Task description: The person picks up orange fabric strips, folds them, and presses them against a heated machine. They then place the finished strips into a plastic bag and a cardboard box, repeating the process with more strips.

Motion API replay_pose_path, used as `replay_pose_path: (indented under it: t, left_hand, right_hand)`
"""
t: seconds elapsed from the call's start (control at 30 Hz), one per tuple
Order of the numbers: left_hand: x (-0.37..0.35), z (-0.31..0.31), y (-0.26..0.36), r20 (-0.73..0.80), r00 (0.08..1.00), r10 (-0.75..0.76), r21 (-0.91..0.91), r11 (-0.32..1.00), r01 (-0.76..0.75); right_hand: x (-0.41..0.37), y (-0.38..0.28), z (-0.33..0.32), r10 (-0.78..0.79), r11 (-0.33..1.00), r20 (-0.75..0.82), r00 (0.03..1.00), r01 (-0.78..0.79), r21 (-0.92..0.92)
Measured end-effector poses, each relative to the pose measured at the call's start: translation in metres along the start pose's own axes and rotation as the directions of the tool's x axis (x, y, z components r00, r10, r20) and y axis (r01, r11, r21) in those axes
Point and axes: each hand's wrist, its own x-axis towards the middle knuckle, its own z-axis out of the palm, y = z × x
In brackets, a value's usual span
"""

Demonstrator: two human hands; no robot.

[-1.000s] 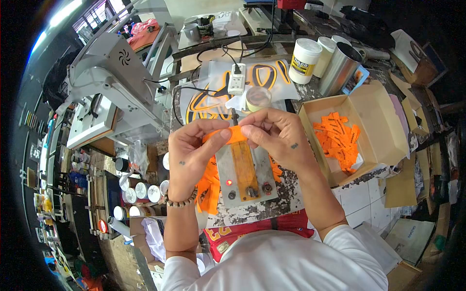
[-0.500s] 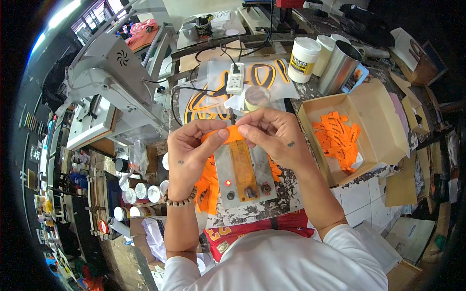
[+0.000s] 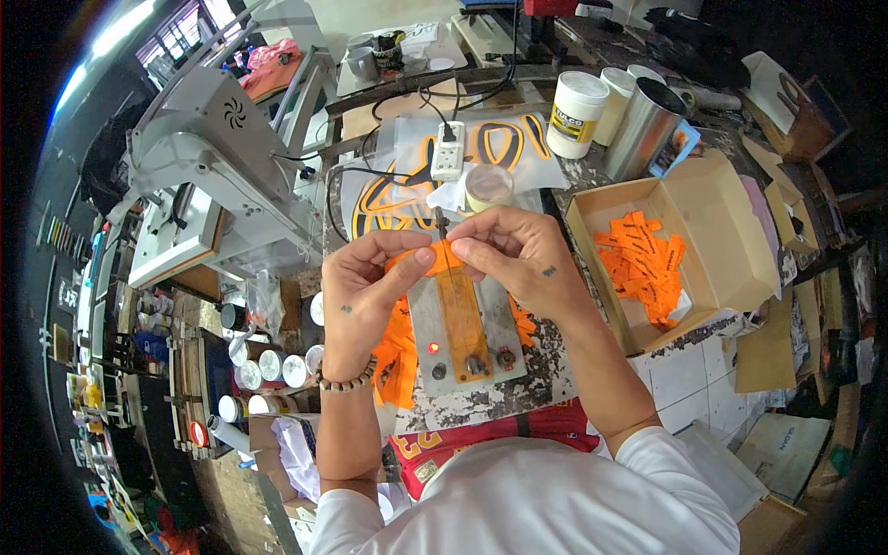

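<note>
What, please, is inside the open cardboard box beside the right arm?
The box holds orange strips with dark print and something white; strips deeper in the heap are hidden.

I see a paint-worn worktable [image 3: 548, 368] bearing a knobbed metal device [image 3: 464, 324], orange strips [image 3: 397, 359] either side. A white tub [image 3: 575, 109] stands far right.

1. The left hand [image 3: 377, 282] and right hand [image 3: 520, 262] partly hide the orange strip [image 3: 437, 264].
2. The print [image 3: 651, 246] on the orange pieces [image 3: 640, 280] in the box [image 3: 726, 242] is too small to read.
3. The lower edge cuts the white shirt [image 3: 523, 499].
</note>
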Motion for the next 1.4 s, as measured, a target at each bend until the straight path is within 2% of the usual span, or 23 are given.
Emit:
replay_pose_path:
  t: [0.2,0.27,0.3,0.37,0.4,0.43,0.47,0.53,0.6,0.73,0.77,0.8,0.83,0.9,0.93,0.97,1.0,1.03,1.07,1.13,1.17,1.23,1.4]
  left_hand:
    - [-0.007,-0.002,0.007,-0.040,0.999,-0.020,0.023,1.000,0.020]
    - [-0.017,-0.006,0.014,-0.066,0.998,-0.015,0.117,0.993,0.023]
    - [-0.024,-0.008,0.020,-0.071,0.997,-0.021,0.120,0.992,0.030]
    - [-0.042,-0.011,0.033,-0.040,0.999,0.016,0.171,0.985,-0.009]
    - [-0.050,-0.015,0.033,-0.026,0.994,0.102,0.228,0.969,-0.094]
    - [-0.061,-0.017,0.039,-0.028,0.996,0.089,0.263,0.962,-0.078]
    - [-0.069,-0.022,0.046,0.102,0.981,0.168,0.266,0.945,-0.189]
    - [-0.078,-0.019,0.053,0.287,0.878,0.384,0.167,0.882,-0.441]
    - [-0.089,0.006,0.046,0.274,0.724,0.633,-0.102,0.767,-0.633]
    - [-0.107,0.022,0.075,0.400,0.699,0.592,-0.118,0.790,-0.601]
    - [-0.100,0.025,0.080,0.491,0.631,0.601,-0.218,0.786,-0.579]
    - [-0.096,0.027,0.082,0.570,0.547,0.612,-0.318,0.779,-0.540]
    - [-0.099,0.027,0.080,0.567,0.543,0.619,-0.332,0.775,-0.537]
    - [-0.108,0.025,0.076,0.525,0.637,0.565,-0.210,0.811,-0.546]
    - [-0.106,0.028,0.064,0.476,0.585,0.657,-0.136,0.712,-0.689]
    - [-0.114,0.035,0.059,0.370,0.668,0.646,0.010,0.716,-0.698]
    - [-0.114,0.038,0.057,0.393,0.685,0.614,0.124,0.703,-0.701]
    - [-0.113,0.040,0.056,0.412,0.702,0.581,0.239,0.674,-0.699]
    - [-0.114,0.045,0.054,0.416,0.694,0.588,0.215,0.677,-0.703]
    - [-0.117,0.053,0.051,0.409,0.761,0.504,0.429,0.629,-0.648]
    - [-0.120,0.054,0.051,0.413,0.755,0.510,0.420,0.628,-0.655]
    - [-0.125,0.053,0.053,0.328,0.835,0.443,0.502,0.667,-0.551]
    - [-0.106,0.034,0.074,0.361,0.828,0.429,0.506,0.656,-0.560]
  right_hand:
    - [-0.008,0.007,-0.008,0.010,1.000,-0.029,1.000,-0.011,-0.027]
    - [-0.019,0.019,-0.020,-0.051,0.979,-0.174,0.983,0.015,-0.204]
    - [-0.026,0.029,-0.029,-0.044,0.980,-0.171,0.984,0.010,-0.198]
    - [-0.047,0.045,-0.046,-0.005,0.915,-0.249,0.968,-0.096,-0.391]
    - [-0.056,0.042,-0.047,0.091,0.836,-0.284,0.955,-0.228,-0.498]
    - [-0.067,0.049,-0.049,0.114,0.830,-0.296,0.948,-0.254,-0.496]
    - [-0.076,0.062,-0.053,0.095,0.811,-0.273,0.957,-0.234,-0.537]
    - [-0.091,0.085,-0.055,0.019,0.781,-0.240,0.971,-0.164,-0.603]
    - [-0.098,0.105,-0.059,-0.013,0.783,-0.215,0.977,-0.124,-0.610]
    - [-0.106,0.114,-0.054,0.046,0.865,-0.251,0.967,-0.164,-0.474]
    - [-0.107,0.111,-0.055,0.093,0.896,-0.284,0.954,-0.204,-0.394]
    - [-0.109,0.106,-0.053,-0.029,0.867,-0.298,0.954,-0.124,-0.482]
    - [-0.110,0.097,-0.050,-0.029,0.861,-0.305,0.952,-0.131,-0.491]
    - [-0.115,0.074,-0.044,-0.305,0.772,-0.378,0.874,-0.005,-0.635]
    - [-0.123,0.065,-0.039,-0.304,0.874,-0.417,0.857,0.076,-0.480]
    - [-0.132,0.052,-0.029,-0.390,0.893,-0.352,0.851,0.257,-0.369]
    - [-0.138,0.030,-0.018,-0.480,0.875,-0.295,0.827,0.423,-0.238]
    - [-0.142,0.007,-0.012,-0.492,0.862,-0.096,0.866,0.469,-0.191]
    - [-0.145,-0.012,-0.006,-0.491,0.855,0.109,0.865,0.502,-0.132]
    - [-0.146,-0.027,0.008,-0.518,0.827,0.195,0.833,0.546,-0.134]
    - [-0.147,-0.026,0.009,-0.520,0.824,0.192,0.832,0.548,-0.144]
    - [-0.147,-0.023,0.011,-0.480,0.869,0.113,0.870,0.490,-0.076]
    - [-0.124,-0.033,-0.014,-0.535,0.832,0.153,0.831,0.550,-0.075]
